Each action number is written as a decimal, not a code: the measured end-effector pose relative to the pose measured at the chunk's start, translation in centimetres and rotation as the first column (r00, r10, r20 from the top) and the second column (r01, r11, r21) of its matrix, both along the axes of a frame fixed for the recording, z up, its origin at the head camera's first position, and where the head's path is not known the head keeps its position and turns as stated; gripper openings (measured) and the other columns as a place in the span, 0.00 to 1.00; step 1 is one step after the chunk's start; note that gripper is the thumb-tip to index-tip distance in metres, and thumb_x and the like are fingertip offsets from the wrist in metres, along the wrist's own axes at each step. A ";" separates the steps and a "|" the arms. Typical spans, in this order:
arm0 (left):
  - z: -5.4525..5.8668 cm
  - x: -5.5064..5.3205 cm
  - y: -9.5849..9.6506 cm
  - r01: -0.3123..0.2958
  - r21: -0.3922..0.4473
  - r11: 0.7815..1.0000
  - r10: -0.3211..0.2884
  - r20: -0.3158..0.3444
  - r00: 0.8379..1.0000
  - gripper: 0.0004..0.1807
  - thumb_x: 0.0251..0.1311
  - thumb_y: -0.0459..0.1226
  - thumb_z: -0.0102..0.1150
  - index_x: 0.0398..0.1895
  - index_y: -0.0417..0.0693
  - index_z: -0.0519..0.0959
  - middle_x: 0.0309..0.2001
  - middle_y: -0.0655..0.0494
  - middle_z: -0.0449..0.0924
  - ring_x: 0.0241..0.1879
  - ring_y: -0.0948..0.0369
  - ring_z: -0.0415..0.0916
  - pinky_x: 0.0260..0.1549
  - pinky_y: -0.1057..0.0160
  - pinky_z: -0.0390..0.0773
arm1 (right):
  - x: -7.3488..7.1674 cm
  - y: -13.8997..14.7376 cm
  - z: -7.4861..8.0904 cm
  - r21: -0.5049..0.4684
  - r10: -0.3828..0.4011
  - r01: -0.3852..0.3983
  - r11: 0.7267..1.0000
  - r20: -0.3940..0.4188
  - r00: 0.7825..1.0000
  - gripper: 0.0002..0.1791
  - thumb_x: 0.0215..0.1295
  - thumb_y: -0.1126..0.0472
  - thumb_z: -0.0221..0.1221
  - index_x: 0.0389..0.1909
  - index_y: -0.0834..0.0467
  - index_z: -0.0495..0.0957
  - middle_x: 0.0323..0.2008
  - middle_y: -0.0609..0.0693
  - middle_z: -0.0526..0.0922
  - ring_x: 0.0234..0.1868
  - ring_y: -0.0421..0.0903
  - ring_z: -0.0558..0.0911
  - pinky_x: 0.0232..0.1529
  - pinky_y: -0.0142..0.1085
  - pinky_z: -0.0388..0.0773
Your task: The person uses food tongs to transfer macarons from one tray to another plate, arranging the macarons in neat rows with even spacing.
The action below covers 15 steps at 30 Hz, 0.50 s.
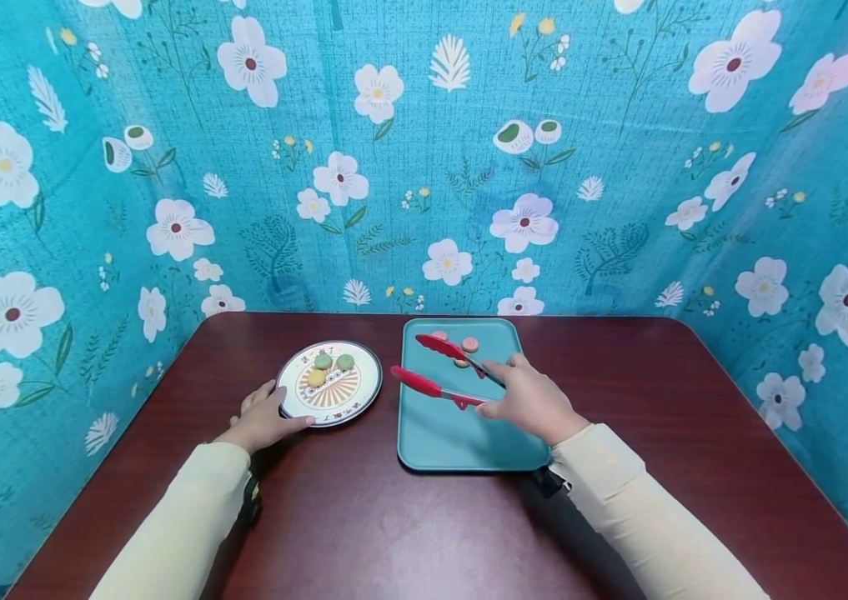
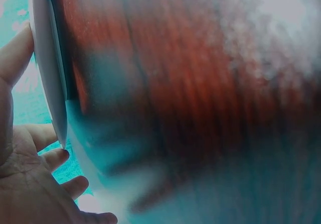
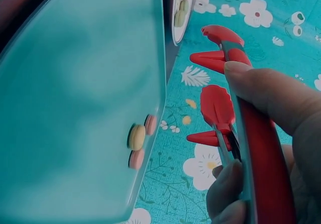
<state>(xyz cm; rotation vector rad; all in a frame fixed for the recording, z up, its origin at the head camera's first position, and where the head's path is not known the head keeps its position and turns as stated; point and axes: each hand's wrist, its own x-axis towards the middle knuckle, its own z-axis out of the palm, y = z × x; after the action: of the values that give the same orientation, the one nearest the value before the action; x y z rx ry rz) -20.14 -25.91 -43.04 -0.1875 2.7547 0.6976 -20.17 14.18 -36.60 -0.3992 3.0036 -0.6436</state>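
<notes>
My left hand (image 1: 260, 418) rests at the left rim of a round white plate (image 1: 369, 392), its thumb along the near edge and its fingers spread at the side. Two green macarons (image 1: 345, 362) and a yellow macaron (image 1: 317, 378) lie on this plate. Red-tipped metal tongs (image 1: 418, 382) are held in my right hand (image 1: 532, 400), their arms spread apart over a teal tray (image 1: 439, 437). Nothing is between the tips. Near the tray's far end sit two pink macarons (image 3: 136, 159) and one yellow macaron (image 3: 137, 137), partly hidden by the tongs in the head view.
The dark red-brown table (image 1: 363, 517) bears the plate at left and the tray right of it, with a narrow gap between. Behind and beside the table hangs a blue flowered cloth (image 1: 408, 167).
</notes>
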 end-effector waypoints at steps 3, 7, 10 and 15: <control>-0.1 -0.1 0.0 0.002 0.002 1.000 -0.002 -0.001 1.000 0.58 0.54 0.61 0.62 0.73 0.31 0.49 0.72 0.29 0.39 0.68 0.33 0.37 0.60 0.26 0.44 | -0.2 0.4 0.0 0.006 -0.005 0.005 1.000 -0.001 1.000 0.46 0.46 0.47 0.74 0.68 0.54 0.68 0.43 0.55 0.72 0.28 0.44 0.74 0.23 0.35 0.73; -0.1 -0.2 0.0 0.007 0.000 1.000 -0.007 -0.006 1.000 0.58 0.53 0.61 0.62 0.73 0.30 0.49 0.72 0.29 0.39 0.68 0.32 0.37 0.59 0.26 0.44 | -0.4 0.7 0.1 0.008 -0.015 0.015 1.000 0.001 1.000 0.47 0.45 0.47 0.75 0.68 0.55 0.68 0.44 0.56 0.72 0.29 0.45 0.74 0.24 0.36 0.74; -0.1 -0.2 0.0 0.006 0.002 1.000 -0.006 -0.005 1.000 0.58 0.54 0.61 0.62 0.73 0.30 0.49 0.72 0.29 0.39 0.68 0.32 0.37 0.60 0.26 0.44 | -0.4 0.9 0.1 0.004 -0.020 0.020 1.000 0.005 1.000 0.47 0.45 0.48 0.75 0.68 0.55 0.68 0.44 0.56 0.72 0.29 0.45 0.74 0.24 0.36 0.75; -0.1 -0.1 -0.1 0.001 0.004 1.000 -0.001 -0.001 1.000 0.58 0.53 0.61 0.62 0.73 0.30 0.49 0.72 0.29 0.39 0.68 0.33 0.37 0.60 0.26 0.44 | -0.5 1.3 -0.1 -0.004 -0.027 0.027 1.000 0.017 0.999 0.47 0.46 0.49 0.75 0.68 0.56 0.67 0.43 0.58 0.71 0.28 0.46 0.74 0.23 0.36 0.74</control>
<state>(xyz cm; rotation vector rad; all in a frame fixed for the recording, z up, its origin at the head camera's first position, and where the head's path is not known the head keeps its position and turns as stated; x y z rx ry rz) -20.23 -26.00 -43.17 -0.1849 2.7535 0.7033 -20.66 15.44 -36.71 -0.3519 2.9976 -0.6515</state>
